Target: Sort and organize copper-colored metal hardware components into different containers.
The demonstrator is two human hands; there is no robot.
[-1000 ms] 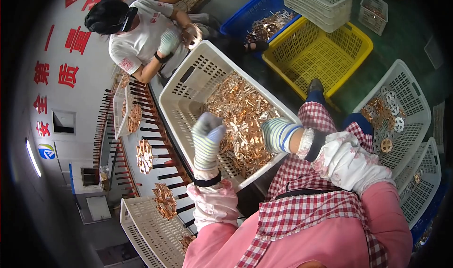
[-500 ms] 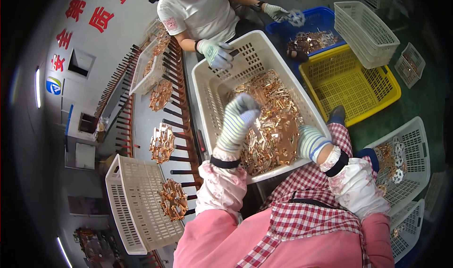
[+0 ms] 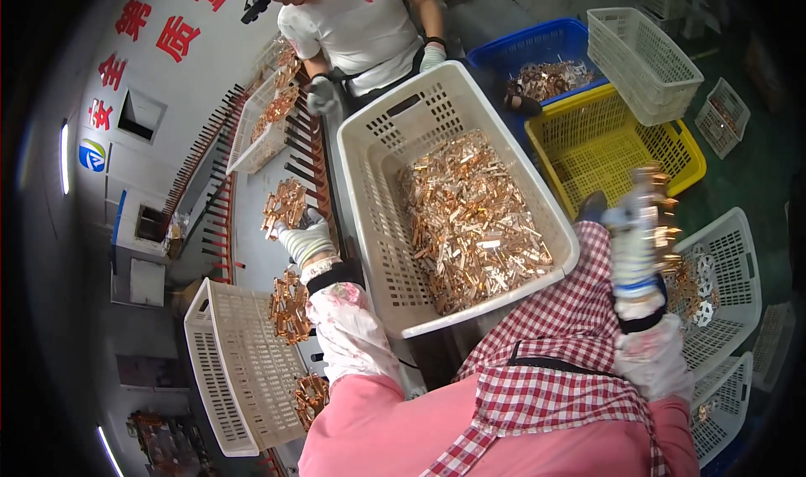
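My left hand [image 3: 304,235], in a striped work glove, has its fingers closed against a ring-shaped cluster of copper parts [image 3: 284,205] at the rack of dark pegs [image 3: 302,162]. Out to the right, my gloved right hand [image 3: 631,246] is blurred by motion. It grips a ring-shaped copper piece [image 3: 660,217], seen nearly edge-on and smeared. Between my arms a large white basket [image 3: 382,225] holds a heap of small copper pieces [image 3: 474,225]. More copper clusters [image 3: 290,307] hang along the rack beside my left forearm.
Across the basket sits a co-worker [image 3: 357,32] with gloved hands. A yellow basket [image 3: 621,133], a blue bin [image 3: 537,40] and stacked white baskets [image 3: 642,61] stand at the far right. White baskets with parts [image 3: 726,284] are near my right elbow; another white basket [image 3: 239,351] stands left.
My left hand has moved from over the basket left to the rack. My right hand has swung right, out of the basket, with the copper piece. The co-worker's hands have drawn back.
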